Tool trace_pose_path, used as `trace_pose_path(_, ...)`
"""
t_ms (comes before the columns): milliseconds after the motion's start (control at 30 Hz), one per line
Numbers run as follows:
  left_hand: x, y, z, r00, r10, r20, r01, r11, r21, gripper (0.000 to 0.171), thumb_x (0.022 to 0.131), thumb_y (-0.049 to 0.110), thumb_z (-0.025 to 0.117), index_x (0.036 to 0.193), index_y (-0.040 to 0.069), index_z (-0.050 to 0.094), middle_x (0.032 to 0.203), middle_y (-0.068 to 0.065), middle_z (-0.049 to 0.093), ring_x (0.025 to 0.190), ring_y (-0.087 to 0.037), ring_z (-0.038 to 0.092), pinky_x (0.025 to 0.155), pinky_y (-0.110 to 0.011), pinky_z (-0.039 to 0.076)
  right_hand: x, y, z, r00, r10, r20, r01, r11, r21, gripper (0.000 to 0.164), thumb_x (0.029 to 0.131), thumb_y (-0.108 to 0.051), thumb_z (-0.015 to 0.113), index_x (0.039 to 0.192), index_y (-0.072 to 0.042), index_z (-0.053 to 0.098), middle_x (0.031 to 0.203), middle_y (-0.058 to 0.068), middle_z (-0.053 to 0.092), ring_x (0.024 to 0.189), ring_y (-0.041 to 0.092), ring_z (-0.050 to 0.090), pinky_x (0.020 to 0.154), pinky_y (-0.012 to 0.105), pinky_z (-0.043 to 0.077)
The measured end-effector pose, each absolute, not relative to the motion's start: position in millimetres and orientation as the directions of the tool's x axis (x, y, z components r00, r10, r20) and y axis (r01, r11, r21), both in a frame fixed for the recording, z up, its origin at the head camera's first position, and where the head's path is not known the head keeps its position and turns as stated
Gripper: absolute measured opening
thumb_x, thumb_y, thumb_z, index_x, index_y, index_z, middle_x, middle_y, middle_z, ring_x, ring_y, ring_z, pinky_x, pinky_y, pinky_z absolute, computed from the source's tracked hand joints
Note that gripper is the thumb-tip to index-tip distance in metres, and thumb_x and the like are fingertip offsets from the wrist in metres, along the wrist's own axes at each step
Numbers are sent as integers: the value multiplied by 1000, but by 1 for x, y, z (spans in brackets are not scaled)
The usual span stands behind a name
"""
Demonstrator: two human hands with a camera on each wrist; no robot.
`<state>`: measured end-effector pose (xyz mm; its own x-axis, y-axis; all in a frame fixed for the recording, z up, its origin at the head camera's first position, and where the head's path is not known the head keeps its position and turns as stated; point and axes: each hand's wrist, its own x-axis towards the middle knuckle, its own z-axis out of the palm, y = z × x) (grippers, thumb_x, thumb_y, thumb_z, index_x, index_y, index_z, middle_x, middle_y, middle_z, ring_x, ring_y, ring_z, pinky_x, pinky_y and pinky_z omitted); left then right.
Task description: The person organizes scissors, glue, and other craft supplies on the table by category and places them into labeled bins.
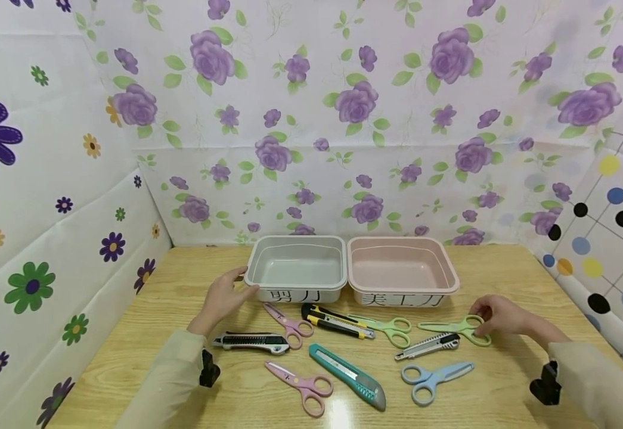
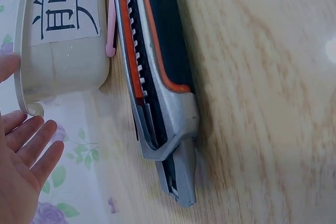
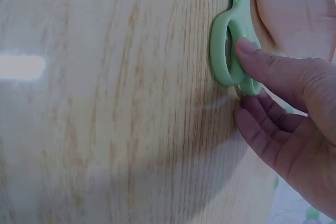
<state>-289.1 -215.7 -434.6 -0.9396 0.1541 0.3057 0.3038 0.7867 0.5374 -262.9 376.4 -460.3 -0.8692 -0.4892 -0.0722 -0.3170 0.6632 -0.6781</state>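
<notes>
Green scissors (image 1: 455, 327) lay toward half past four from the pink bin (image 1: 399, 275), looped end pinched by the right hand (image 1: 504, 316) (apparently for surer purchase), while the left hand (image 1: 225, 301), fingers apart, met the gray bin (image 1: 295, 271) at eight o'clock, perhaps steadying it.

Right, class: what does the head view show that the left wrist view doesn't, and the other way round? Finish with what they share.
Only the head view: the right grip on green scissors, plus the pink bin, blue scissors and teal utility knife.

Only the left wrist view: the orange-red strip on the black-and-silver utility knife, and the palm side of the left grip.

Both: that knife, the left grip at the grey bin's rim, the bin's label, the wooden table and floral sheet.
</notes>
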Motion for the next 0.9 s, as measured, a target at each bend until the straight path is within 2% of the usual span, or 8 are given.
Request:
trace_pose_path(300,-286,-214,-431,-944,145,298,290,796,532,60,81,32,67,126,-4,50,114,-22,59,102,-38,56,83,-51,46,-262,376,-459,-862,-504,-59,-319,629,-709,37,69,-6,76,95,11,57,82,9,56,68,7,46,57,22,41)
trace_pose_path(400,-287,-214,-430,-946,144,292,285,798,530,61,81,34,67,126,-3,49,115,-21,59,103,-37,56,83,-51,46,-262,377,-460,-849,-527,-48,-322,586,-744,37,71,-5,75,96,12,54,83,11,55,67,6,46,56,22,41)
trace_pose_path(633,-288,-214,-431,-940,151,307,300,793,531,61,81,33,67,125,-4,50,115,-22,59,102,-38,57,82,-51,46,-264,383,-463,-793,-609,-17,-318,438,-841,33,75,1,68,94,14,44,73,20,46,67,7,45,57,26,39)
trace_pose_path(900,-288,-214,-432,-944,146,297,291,793,535,62,81,34,67,126,-4,49,115,-22,59,102,-37,57,82,-51,46,-263,385,-460,-770,-636,-56,-261,393,-881,33,77,1,67,96,15,44,75,5,50,66,4,48,56,23,44)
